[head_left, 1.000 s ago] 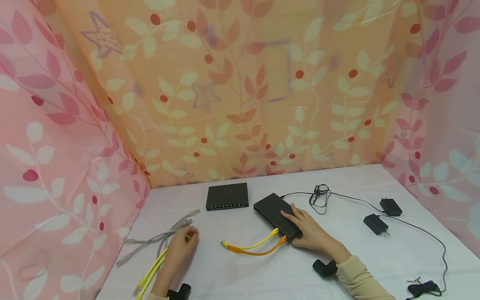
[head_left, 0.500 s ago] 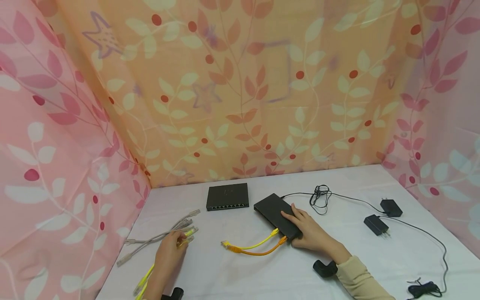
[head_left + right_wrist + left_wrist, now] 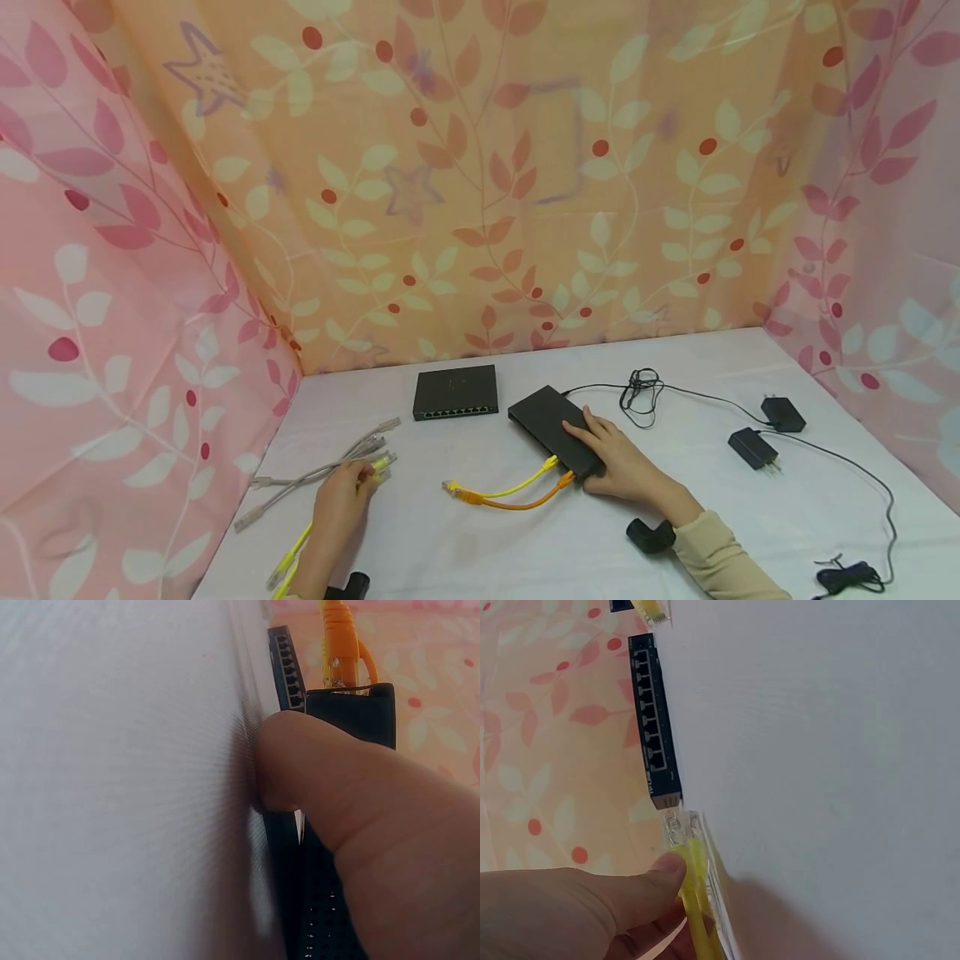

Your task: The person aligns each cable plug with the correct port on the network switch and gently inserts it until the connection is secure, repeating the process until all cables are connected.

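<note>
My left hand [image 3: 339,506] pinches a yellow network cable [image 3: 694,907] just behind its plugs, thumb on top. Two clear plug ends stick out past the fingertips in the left wrist view, side by side. In the head view they lie over grey network cables [image 3: 300,481]. My right hand [image 3: 626,467] holds the near end of a black network switch [image 3: 542,410], fingers spread over its top and thumb at its edge. From that switch's near side run a short yellow cable [image 3: 521,487] and an orange cable [image 3: 528,508], their other ends loose on the table.
A second black switch [image 3: 455,390] stands at the back, its row of ports facing me. On the right lie two black power adapters [image 3: 782,414] with thin cords; one cord [image 3: 641,392] is looped and runs to the held switch. Patterned cloth [image 3: 480,183] encloses the table [image 3: 720,358].
My left hand has drawn back slightly left and towards me, and the yellow cable's plugs now show past its fingertips. My right hand and the switch have stayed put.
</note>
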`<state>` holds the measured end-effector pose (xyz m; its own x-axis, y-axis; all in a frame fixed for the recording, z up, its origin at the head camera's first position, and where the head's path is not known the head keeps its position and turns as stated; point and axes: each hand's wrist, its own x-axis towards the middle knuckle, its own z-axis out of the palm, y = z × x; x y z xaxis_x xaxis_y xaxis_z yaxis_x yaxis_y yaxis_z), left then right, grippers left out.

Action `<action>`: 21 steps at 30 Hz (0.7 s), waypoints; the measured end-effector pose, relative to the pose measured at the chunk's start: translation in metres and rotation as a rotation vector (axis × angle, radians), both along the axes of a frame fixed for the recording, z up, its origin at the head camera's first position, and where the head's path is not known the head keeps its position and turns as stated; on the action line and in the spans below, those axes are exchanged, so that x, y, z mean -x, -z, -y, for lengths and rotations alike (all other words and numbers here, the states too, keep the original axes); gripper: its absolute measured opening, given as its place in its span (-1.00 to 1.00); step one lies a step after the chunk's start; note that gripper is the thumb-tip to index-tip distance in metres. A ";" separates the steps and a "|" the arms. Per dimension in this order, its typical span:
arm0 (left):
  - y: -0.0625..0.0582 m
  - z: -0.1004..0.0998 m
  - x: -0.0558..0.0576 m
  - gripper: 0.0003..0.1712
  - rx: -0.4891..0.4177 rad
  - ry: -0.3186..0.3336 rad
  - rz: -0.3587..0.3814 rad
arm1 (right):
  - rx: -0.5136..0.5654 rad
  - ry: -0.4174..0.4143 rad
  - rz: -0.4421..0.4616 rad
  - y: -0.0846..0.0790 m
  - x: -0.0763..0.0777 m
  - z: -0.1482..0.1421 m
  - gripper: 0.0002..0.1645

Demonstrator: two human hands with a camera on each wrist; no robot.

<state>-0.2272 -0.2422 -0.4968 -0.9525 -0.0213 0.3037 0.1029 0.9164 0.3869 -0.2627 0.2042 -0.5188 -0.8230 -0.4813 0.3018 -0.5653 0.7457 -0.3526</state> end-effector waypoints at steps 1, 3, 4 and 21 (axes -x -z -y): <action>-0.001 -0.001 0.000 -0.88 -0.003 0.004 -0.006 | 0.000 -0.001 -0.007 0.000 0.000 0.000 0.08; -0.003 -0.004 -0.001 -0.88 -0.016 0.019 -0.001 | 0.002 -0.005 -0.009 -0.001 0.000 0.000 0.08; -0.005 -0.006 -0.001 -0.88 -0.028 0.024 0.009 | 0.002 -0.007 -0.009 -0.001 0.001 0.000 0.09; -0.011 -0.039 0.006 -0.87 -0.117 0.102 0.101 | 0.020 -0.013 -0.038 0.001 -0.001 0.001 0.08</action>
